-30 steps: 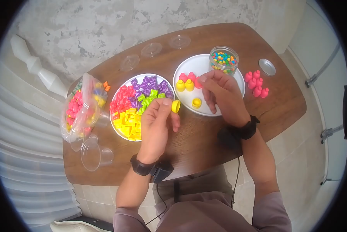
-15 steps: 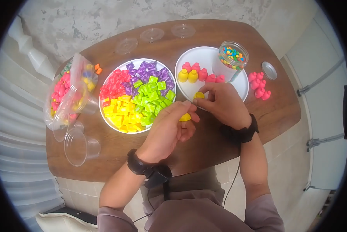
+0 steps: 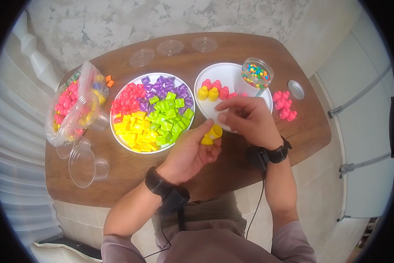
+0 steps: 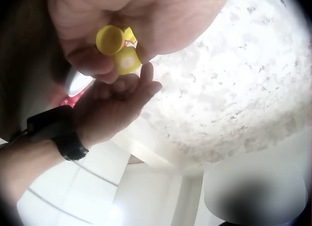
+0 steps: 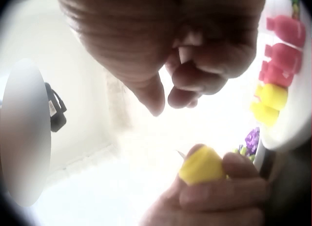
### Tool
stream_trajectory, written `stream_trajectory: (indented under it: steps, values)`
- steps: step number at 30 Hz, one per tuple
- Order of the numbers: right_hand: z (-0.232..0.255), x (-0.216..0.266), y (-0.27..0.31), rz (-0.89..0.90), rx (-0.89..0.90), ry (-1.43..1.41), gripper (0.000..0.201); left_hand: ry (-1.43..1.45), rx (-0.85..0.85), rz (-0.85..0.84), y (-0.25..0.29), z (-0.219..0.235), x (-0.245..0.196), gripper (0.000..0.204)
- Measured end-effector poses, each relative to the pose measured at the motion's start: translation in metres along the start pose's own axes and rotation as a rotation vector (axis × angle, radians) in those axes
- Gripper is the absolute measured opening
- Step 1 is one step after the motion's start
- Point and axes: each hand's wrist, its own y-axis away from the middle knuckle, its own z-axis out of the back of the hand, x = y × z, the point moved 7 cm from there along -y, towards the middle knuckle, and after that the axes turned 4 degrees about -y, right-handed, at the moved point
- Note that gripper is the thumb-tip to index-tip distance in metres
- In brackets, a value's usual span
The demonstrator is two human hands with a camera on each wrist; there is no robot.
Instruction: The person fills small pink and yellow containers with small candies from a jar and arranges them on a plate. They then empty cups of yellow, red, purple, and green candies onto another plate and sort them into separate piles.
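Note:
My left hand (image 3: 189,154) holds two yellow pieces in front of the right plate: a hollow one (image 3: 215,130) with its opening showing, and another (image 3: 207,140) beside it. Both show in the left wrist view, the hollow piece (image 4: 109,40) next to the other piece (image 4: 127,60). Just above and to the right is my right hand (image 3: 254,119), its fingers bent loosely and apart, with nothing seen between thumb and fingertips (image 5: 155,101). On the right plate (image 3: 229,70) stand two yellow bottle shapes (image 3: 208,94) and several pink ones (image 3: 223,92).
Wrapped candies in four colours fill the left plate (image 3: 112,127). A jar of small coloured candies (image 3: 257,74) stands on the right plate; pink bottle shapes (image 3: 283,105) and a round lid (image 3: 295,89) lie beyond. Bags (image 3: 67,103), clear cups (image 3: 82,165) and clear lids (image 3: 170,47) surround the left plate.
The yellow piece that lay on the right plate is now in my left hand with the first one. My right hand reached down to it, then drew its fingers off.

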Motion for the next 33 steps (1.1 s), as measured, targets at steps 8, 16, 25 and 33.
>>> stream_trajectory:
  steps: [8,16,25,33]
  values:
    - [0.084,0.052,-0.017,0.295,-0.487,0.243,0.015,-0.145,-0.044,0.039,0.001,-0.002,0.004,0.029]
    - [0.090,0.055,-0.063,0.102,-0.298,1.065,0.025,-0.156,-0.032,-0.024,-0.001,-0.001,0.003,0.030]
    - [0.080,0.051,-0.092,0.089,-0.037,0.965,0.018,-0.136,0.003,0.035,-0.004,0.001,0.005,0.029]
    - [0.108,0.069,-0.081,0.033,-0.028,0.698,0.013,-0.065,-0.105,0.103,0.002,-0.001,0.003,0.027]
